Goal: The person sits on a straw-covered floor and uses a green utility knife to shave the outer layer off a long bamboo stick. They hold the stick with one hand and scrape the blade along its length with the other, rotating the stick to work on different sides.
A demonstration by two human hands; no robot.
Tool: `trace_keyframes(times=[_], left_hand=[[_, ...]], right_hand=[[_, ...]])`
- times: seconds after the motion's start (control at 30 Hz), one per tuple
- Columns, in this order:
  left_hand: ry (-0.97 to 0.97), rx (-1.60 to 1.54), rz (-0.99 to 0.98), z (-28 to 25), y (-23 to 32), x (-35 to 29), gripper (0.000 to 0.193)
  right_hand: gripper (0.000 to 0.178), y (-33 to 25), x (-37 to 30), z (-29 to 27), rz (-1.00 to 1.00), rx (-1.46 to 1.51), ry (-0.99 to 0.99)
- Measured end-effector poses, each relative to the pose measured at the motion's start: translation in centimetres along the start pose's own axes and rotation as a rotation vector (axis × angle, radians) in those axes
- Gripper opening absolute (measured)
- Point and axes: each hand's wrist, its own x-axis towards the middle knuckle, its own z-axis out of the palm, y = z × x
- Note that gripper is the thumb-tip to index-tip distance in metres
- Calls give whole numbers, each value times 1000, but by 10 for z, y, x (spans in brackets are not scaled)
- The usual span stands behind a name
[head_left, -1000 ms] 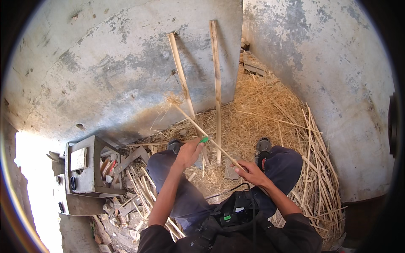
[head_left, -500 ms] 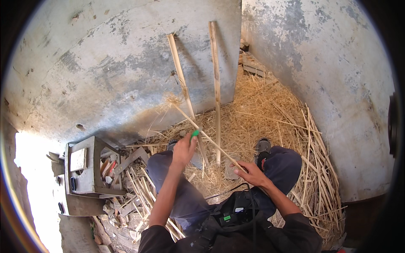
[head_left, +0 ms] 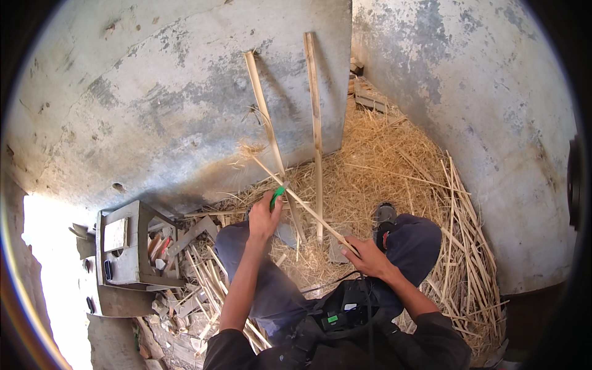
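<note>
My left hand is closed round a green-handled knife, whose short blade lies against a thin wooden stick. The stick slants from my right hand, up and left past the knife, to a frayed tuft of shavings at its far end. My right hand grips the near end, close to my right knee. Past the knife, the stick crosses in front of a pale wooden strip leaning on the wall.
Another strip leans against the wall. Straw-like shavings cover the floor ahead, with long thin sticks heaped at right. A wooden stool-like frame stands at left beside wood scraps. A black pouch sits at my waist.
My left hand has shifted slightly left and turned with the knife, so more of the green handle and blade shows. My right hand still holds the stick, nearly in place.
</note>
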Motion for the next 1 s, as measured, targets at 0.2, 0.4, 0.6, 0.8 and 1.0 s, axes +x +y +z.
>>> trace_keyframes(times=[0.2, 0.4, 0.6, 0.8, 1.0], left_hand=[[-122, -22, 126, 1, 3, -8, 31], [-7, -83, 45, 0, 4, 1, 26], [-86, -125, 171, -3, 12, -8, 24], [-107, -159, 250, 1, 6, -10, 25], [26, -188, 80, -2, 3, -1, 25]], right_hand=[[33, -3, 9, -16, -137, -30, 89], [34, -8, 18, -24, -122, -45, 56], [36, -9, 29, -28, -98, -61, 11], [36, -6, 35, -14, -201, -36, 28], [36, -4, 37, -13, -187, -23, 59]])
